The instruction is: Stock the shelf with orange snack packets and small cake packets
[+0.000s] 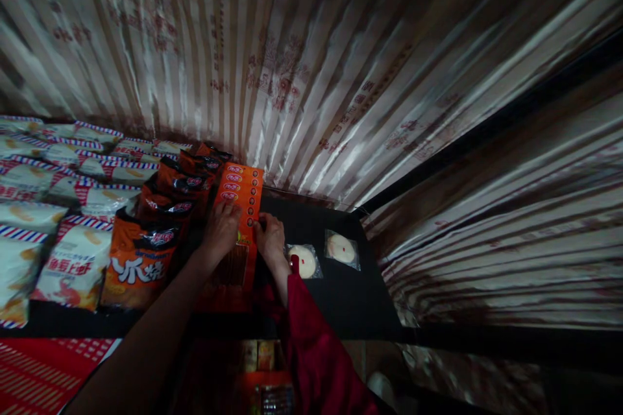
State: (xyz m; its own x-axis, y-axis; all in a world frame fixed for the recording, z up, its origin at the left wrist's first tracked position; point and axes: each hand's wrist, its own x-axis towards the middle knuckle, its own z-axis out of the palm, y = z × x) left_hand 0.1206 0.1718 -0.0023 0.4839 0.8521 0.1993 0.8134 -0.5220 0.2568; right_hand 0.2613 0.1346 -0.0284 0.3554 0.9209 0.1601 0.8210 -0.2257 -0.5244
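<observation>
Both my hands rest on a row of flat orange snack packets laid on a black shelf. My left hand lies on the packets' left side with fingers curled down on them. My right hand, in a dark red sleeve, presses its bent fingers on the right edge of the same row. Two clear-wrapped round white cakes lie just right of my right hand.
Orange and black snack bags stand in a row left of my hands. Beyond them lie several white bags with red and blue stripes. A striped, shiny curtain hangs behind the shelf. A red striped surface shows at bottom left.
</observation>
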